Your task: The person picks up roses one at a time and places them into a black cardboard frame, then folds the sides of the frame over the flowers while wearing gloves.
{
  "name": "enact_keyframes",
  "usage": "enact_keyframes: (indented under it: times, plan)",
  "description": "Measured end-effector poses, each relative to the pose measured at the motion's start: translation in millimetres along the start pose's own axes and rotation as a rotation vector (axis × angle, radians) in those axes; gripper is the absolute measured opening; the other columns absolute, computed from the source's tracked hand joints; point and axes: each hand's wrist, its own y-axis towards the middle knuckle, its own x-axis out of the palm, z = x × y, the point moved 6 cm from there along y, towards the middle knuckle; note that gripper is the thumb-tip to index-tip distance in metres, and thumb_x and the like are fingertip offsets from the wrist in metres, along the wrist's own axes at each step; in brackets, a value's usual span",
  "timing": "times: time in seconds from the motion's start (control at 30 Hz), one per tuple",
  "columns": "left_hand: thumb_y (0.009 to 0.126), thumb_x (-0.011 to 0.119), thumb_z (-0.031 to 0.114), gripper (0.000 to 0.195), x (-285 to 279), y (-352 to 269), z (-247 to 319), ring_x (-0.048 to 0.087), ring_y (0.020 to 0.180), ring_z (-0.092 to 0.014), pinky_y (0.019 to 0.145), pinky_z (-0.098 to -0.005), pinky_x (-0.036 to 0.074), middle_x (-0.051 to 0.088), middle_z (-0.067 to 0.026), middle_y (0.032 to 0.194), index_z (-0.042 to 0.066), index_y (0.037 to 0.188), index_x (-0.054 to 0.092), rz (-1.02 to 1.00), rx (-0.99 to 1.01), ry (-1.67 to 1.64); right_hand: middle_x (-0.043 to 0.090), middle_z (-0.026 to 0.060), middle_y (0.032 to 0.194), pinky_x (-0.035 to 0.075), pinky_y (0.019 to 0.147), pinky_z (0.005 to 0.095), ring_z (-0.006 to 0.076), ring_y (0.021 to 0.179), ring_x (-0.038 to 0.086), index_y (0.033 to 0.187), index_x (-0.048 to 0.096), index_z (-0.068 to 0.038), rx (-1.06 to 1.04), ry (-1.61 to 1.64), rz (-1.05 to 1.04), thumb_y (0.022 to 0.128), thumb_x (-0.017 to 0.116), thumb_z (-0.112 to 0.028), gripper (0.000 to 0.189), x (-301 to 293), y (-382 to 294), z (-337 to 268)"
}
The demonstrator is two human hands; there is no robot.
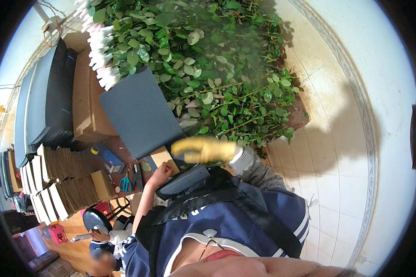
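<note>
My left hand [163,172], bare, rests with curled fingers on a small brown cardboard piece [162,157] at the table's near edge. My right hand [204,149] wears a yellow glove and is blurred. Its thumb and fingers look apart, with nothing visible between them. Just beyond both hands lies a dark grey corrugated sheet [142,110], partly over a large heap of leafy cut stems [208,69]. Close to my body, below my hands, is a folded dark grey corrugated piece [185,180].
Teal-handled scissors [125,184] and a blue box [108,156] lie on the left. Stacked cardboard pieces [67,166] and dark sheets [50,90] stand farther left. White netted sleeves [102,52] line the heap's left edge. Another person [102,256] is at lower left, near a stool [96,220].
</note>
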Motion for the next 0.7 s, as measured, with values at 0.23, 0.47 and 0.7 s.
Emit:
enact_keyframes:
  times: [0.23, 0.47, 0.7]
  plan:
    - [0.092, 0.061, 0.021, 0.029, -1, 7, 6, 0.064, 0.086, -0.026, 0.078, -0.0354, 0.051, 0.065, -0.0154, 0.090, -0.001, 0.109, 0.054, -0.047, -0.048, 0.015, 0.053, 0.0064, 0.140, 0.038, 0.111, 0.0436, 0.0270, 0.133, 0.045, 0.125, 0.061, -0.015, 0.599, -1.452, 0.421, 0.089, 0.064, -0.018, 0.036, -163, 35, 81]
    - [0.091, 0.061, 0.020, 0.030, -2, 0, 3, 0.063, 0.081, -0.022, 0.075, -0.0342, 0.050, 0.064, -0.0140, 0.089, 0.000, 0.110, 0.053, 0.008, 0.061, 0.030, 0.062, 0.0080, 0.129, 0.041, 0.110, 0.0421, 0.0253, 0.124, 0.055, 0.111, 0.067, -0.014, 0.275, -1.624, 0.691, 0.085, 0.065, -0.005, 0.027, -182, 54, 0]
    - [0.089, 0.063, 0.021, 0.034, -6, 0, 9, 0.065, 0.088, -0.025, 0.080, -0.0349, 0.050, 0.065, -0.0157, 0.094, -0.001, 0.113, 0.053, 0.000, 0.042, 0.011, 0.069, 0.0063, 0.096, 0.057, 0.080, 0.0339, 0.0180, 0.089, 0.066, 0.100, 0.069, -0.011, 0.492, -1.723, 0.999, 0.084, 0.060, 0.006, 0.025, -249, -34, -85]
